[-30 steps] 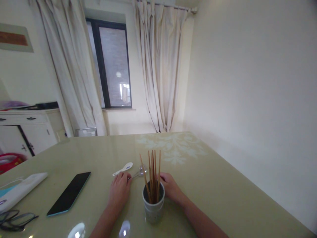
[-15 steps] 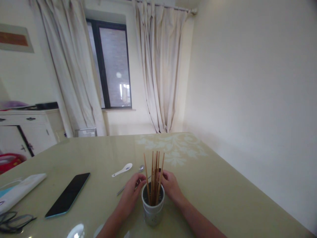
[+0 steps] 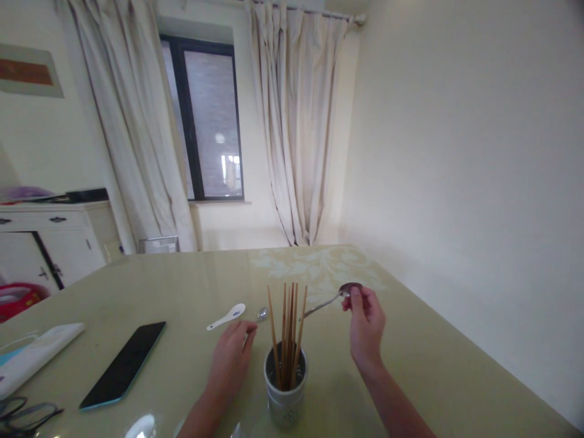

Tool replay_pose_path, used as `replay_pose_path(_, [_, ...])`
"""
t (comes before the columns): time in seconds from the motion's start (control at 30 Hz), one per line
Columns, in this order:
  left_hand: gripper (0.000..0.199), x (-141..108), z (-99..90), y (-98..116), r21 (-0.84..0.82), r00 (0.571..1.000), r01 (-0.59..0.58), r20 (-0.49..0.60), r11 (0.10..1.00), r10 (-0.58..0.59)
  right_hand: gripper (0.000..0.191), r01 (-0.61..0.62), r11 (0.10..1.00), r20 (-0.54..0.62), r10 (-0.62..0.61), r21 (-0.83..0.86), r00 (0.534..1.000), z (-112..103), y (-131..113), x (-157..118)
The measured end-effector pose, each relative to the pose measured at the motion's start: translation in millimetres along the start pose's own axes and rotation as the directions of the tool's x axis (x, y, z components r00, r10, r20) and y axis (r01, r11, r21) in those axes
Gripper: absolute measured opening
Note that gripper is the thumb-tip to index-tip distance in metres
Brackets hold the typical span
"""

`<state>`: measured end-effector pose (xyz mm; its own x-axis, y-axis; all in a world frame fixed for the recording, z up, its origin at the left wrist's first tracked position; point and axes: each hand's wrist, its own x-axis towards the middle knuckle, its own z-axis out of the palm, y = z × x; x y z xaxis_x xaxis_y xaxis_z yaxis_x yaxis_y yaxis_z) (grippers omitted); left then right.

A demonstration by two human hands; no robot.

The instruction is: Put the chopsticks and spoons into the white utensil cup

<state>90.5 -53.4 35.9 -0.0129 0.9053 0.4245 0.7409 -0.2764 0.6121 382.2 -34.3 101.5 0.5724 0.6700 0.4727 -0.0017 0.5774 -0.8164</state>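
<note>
My right hand (image 3: 367, 322) pinches a metal spoon (image 3: 322, 306) by its bowl end, right of the cup. Its handle slants down left, passing behind the chopsticks. My left hand (image 3: 232, 350) is low over the table left of the cup, fingers bent and thumb a little apart, with no held thing visible. Just beyond its fingertips lies a smaller metal spoon (image 3: 263, 314), its handle partly hidden by the hand. Several wooden chopsticks (image 3: 289, 340) stand in a grey-white cup (image 3: 286, 401) between my forearms. A white ceramic spoon (image 3: 228, 316) lies beyond my left hand.
On the left of the table (image 3: 182, 286) lie a dark phone (image 3: 125, 365), a white flat object (image 3: 41, 353) and eyeglasses (image 3: 30, 417). A shiny white object (image 3: 141, 427) shows at the bottom edge. A wall (image 3: 465, 182) runs along the right side.
My right hand has moved right and up from behind the cup, carrying the metal spoon. My left hand has drawn slightly left, away from the cup. The cup and chopsticks appear slightly lower in view.
</note>
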Motion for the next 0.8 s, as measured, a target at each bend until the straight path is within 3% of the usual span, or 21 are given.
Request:
replay_pose_path(0.07, [0.025,0,-1.9,-13,0.242,0.998,0.042,-0.063,0.969,-0.027,0.038,0.063,0.996,-0.051,-0.059,0.065,0.997,-9,-10,10])
replay_pose_path(0.13, [0.025,-1,-2.4,-21,0.409,0.995,0.092,-0.076,0.908,-0.067,0.034,0.103,0.989,-0.027,-0.101,0.102,0.995,-13,-18,10])
replay_pose_path(0.23, [0.025,-2,-1.2,-26,0.494,0.994,0.106,-0.026,0.863,-0.107,0.027,0.122,0.990,0.114,-0.129,0.064,0.985,-12,-26,-4])
replay_pose_path(0.33, [0.027,0,1.7,-26,0.462,0.996,0.086,-0.007,0.883,-0.093,0.029,0.122,0.993,0.357,-0.113,-0.002,0.927,-9,-26,-24])
replay_pose_path(0.43, [0.027,0,5.8,-22,0.274,0.994,0.106,0.004,0.956,-0.111,0.046,0.092,0.996,0.499,-0.086,0.014,0.862,-5,-17,-40])
replay_pose_path(0.57, [0.023,-5,12.6,-7,-0.140,0.989,0.145,0.061,0.980,-0.137,0.066,-0.112,0.989,0.438,0.141,-0.092,0.888,6,7,-50])
replay_pose_path(0.67, [0.022,-11,18.6,11,-0.383,0.990,0.101,0.127,0.918,-0.055,0.065,-0.230,0.944,0.513,0.322,-0.236,0.796,16,26,-52])
replay_pose_path(0.73, [0.023,-14,22.2,24,-0.496,0.985,0.085,0.172,0.864,0.002,0.064,-0.275,0.928,0.581,0.373,-0.253,0.724,22,34,-54])
replay_pose_path(0.8, [0.025,-16,24.0,36,-0.551,0.983,0.079,0.182,0.830,0.028,0.062,-0.300,0.927,0.621,0.375,-0.226,0.689,26,37,-56])
